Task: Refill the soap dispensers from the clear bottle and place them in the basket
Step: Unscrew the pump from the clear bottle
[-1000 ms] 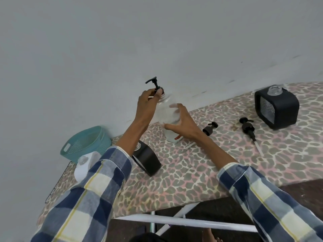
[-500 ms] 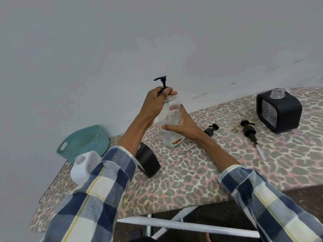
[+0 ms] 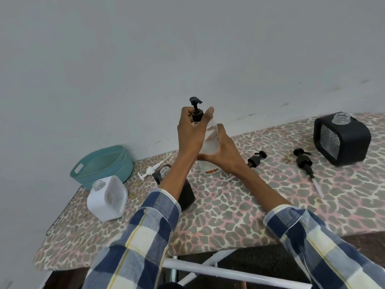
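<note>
The clear bottle stands upright on the leopard-print board. My right hand wraps its body. My left hand grips the black pump cap at its neck. A white dispenser with an open neck stands at the left, beside the teal basket. A black dispenser with an open neck sits partly behind my left forearm. A second black dispenser, also open, stands at the far right.
A white pump lies between the basket and the nearer black dispenser. Two black pumps lie on the board right of the bottle. The wall runs close behind. White metal legs show under the front edge.
The bottle has come down from a lifted tilt to upright on the board. My left hand has turned around the pump cap, and the pump head now points the other way.
</note>
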`<action>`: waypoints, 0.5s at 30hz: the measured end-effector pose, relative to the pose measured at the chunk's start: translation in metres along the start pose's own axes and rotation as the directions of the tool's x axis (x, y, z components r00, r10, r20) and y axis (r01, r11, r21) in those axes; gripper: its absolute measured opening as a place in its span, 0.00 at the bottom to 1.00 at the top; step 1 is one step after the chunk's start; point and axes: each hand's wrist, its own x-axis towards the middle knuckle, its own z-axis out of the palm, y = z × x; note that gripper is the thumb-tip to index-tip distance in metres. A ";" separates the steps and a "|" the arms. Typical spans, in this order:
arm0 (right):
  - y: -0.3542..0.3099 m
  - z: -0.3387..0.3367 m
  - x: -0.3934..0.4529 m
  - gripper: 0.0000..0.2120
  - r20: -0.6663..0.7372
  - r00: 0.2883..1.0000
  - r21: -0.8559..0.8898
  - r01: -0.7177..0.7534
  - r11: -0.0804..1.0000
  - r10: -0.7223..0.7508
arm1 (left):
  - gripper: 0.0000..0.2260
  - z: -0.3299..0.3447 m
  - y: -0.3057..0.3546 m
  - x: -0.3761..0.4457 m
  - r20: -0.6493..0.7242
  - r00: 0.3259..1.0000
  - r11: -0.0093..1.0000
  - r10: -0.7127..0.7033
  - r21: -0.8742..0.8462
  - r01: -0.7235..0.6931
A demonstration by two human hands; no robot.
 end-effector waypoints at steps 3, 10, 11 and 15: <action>-0.001 -0.002 0.001 0.44 -0.010 1.000 0.010 -0.001 1.000 0.001 | 0.11 -0.001 0.003 -0.001 0.079 0.997 0.993 -0.001 -0.116 0.010; 0.002 -0.001 0.000 0.43 0.005 0.999 0.024 -0.035 0.999 0.035 | 0.10 -0.015 -0.009 -0.001 0.122 0.992 0.964 -0.028 -0.260 0.059; 0.001 -0.001 0.000 0.43 0.001 0.999 0.022 -0.034 0.999 0.034 | 0.09 -0.014 -0.008 -0.001 0.119 0.993 0.966 -0.029 -0.251 0.058; -0.001 0.000 0.000 0.42 -0.003 1.000 0.022 -0.013 1.000 0.013 | 0.16 -0.007 -0.002 -0.005 0.075 0.997 0.973 -0.028 -0.228 0.045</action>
